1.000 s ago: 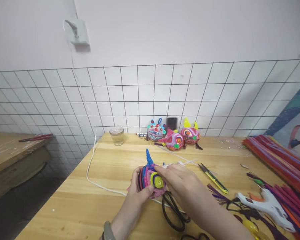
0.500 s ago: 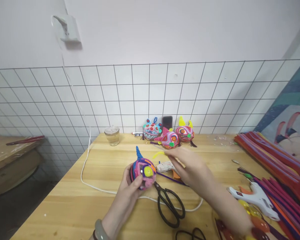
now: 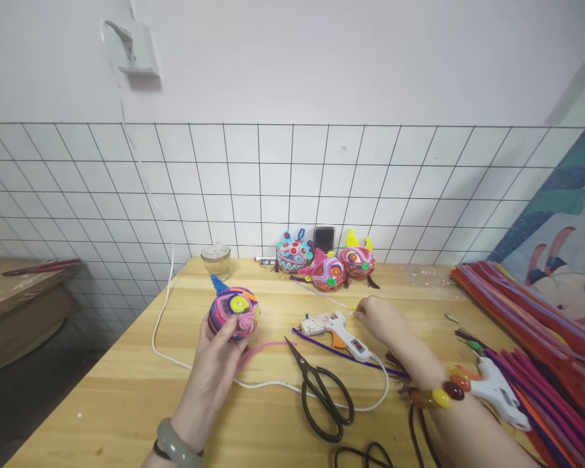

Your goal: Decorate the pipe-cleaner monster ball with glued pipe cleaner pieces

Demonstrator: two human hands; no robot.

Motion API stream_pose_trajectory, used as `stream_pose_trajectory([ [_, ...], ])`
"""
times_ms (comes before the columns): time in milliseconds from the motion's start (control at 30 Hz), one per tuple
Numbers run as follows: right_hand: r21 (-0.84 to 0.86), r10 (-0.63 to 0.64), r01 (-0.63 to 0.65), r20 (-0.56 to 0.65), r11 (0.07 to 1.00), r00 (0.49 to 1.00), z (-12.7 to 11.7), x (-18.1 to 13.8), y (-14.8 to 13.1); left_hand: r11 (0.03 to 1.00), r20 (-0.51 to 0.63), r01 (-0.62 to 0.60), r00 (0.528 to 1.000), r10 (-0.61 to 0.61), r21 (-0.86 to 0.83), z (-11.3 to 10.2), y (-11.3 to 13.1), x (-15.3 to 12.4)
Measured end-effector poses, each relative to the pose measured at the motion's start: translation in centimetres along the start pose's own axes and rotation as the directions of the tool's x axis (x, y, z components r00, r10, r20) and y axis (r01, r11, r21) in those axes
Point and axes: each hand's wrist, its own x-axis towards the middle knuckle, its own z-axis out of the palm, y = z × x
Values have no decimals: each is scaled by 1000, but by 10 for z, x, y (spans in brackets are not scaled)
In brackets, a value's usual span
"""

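Note:
My left hand [image 3: 218,354] is wrapped round a ball-shaped ornament [image 3: 238,305] covered in coiled pipe cleaners, mostly pink and purple. A blue horn sticks up from it and a yellow round eye faces up, with my thumb on its front. My right hand [image 3: 374,318] is bunched low over the table behind a white hot glue gun [image 3: 355,342]. A small end of yellow pipe cleaner [image 3: 353,309] shows at its fingertips; the rest is hidden. Black-handled scissors [image 3: 316,380] lie between the hands, beside a pink pipe cleaner [image 3: 268,344].
Three finished-looking ornaments [image 3: 327,270] stand by the wall near a lidded glass cup [image 3: 216,261]. At right lie bundles of pipe cleaners [image 3: 507,318] and a second glue gun [image 3: 500,393]. A white cord [image 3: 268,383] loops across the table, with a black cord [image 3: 370,455] in front.
My left hand has moved left with the ornament, uncovering the pink pipe cleaner. My right hand has drawn back to the right, away from the ornament, leaving the glue gun in full view.

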Motion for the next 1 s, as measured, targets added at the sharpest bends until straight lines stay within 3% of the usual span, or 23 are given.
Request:
stream_pose_trajectory([
  [167, 133, -28, -1, 222, 991, 975, 13, -7, -10, 1000, -18, -17, 1000, 16, -26, -1, 0, 1],
  [333, 294, -47, -43, 291, 955, 956, 18, -6, -13, 999, -16, 8, 1000, -9, -33, -3, -2, 1],
  [567, 511, -54, -72, 228, 857, 972, 13, -8, -24, 990, 12, 96, 995, -95, -105, -3, -2, -2],
  [767, 688, -202, 41, 155, 724, 967, -12, -29, -49, 971, 43, 196, 980, -192, -135, -3, -1, -7],
  [833, 772, -248, 45, 147, 634, 958, -21, -41, -60, 962, 60, 220, 975, -213, -160, -2, -3, -9],
  [900, 833, -279, 35, 145, 552, 949, -27, -53, -71, 939, 98, 273, 961, -258, -211, -2, -5, -13],
  [1000, 850, -307, 79, 101, 521, 946, -30, -68, -88, 891, 194, 338, 937, -289, -304, 1, -6, -18],
])
